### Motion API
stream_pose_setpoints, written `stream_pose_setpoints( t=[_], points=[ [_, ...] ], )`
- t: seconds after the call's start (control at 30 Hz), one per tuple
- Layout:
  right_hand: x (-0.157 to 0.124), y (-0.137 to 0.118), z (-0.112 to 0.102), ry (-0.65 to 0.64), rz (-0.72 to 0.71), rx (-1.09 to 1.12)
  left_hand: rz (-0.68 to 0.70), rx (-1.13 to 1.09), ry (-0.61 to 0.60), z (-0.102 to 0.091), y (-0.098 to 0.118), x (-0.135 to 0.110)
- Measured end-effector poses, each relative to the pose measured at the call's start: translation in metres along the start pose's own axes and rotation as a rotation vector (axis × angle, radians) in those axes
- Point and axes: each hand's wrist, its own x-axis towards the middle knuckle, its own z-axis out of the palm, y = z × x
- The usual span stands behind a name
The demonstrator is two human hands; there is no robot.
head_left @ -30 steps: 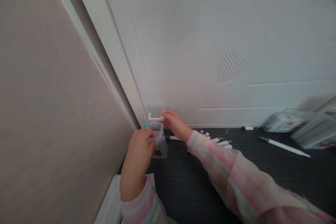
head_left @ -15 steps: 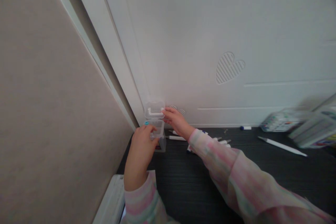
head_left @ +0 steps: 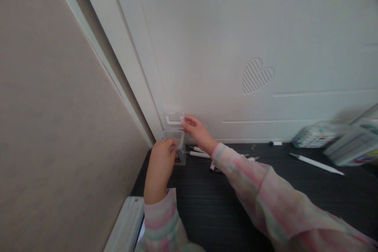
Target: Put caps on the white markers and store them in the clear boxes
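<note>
The clear box stands far left on the desk; the right hand pinches its raised lid; the left hand curls near-side, grip unclear; a loose pinch could drop the lid.

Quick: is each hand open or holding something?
Left hand: bent at the clear box; grip cannot be told.
Right hand: holding the lid by its edge.

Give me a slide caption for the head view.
Right hand at the raised lid of a clear box, left hand at its front, white pens beside it on the dark tabletop.
</note>
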Motion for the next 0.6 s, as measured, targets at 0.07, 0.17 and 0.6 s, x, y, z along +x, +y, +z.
stream_pose_setpoints(
  t=[0.07, 0.17, 0.6],
  points=[
    [0.001, 0.001, -0.001, 0.019, -0.004, -0.035, -0.006, -0.009, 0.009, 0.002, -0.001, 0.001],
    [0.003, 0.002, -0.002, 0.052, 0.001, -0.097, -0.022, -0.028, 0.017, 0.001, 0.0, 0.0],
    [-0.003, 0.0, -0.023, -0.003, 0.008, -0.463, -0.258, -0.266, 0.327, -0.027, -0.007, -0.015]
  ],
)
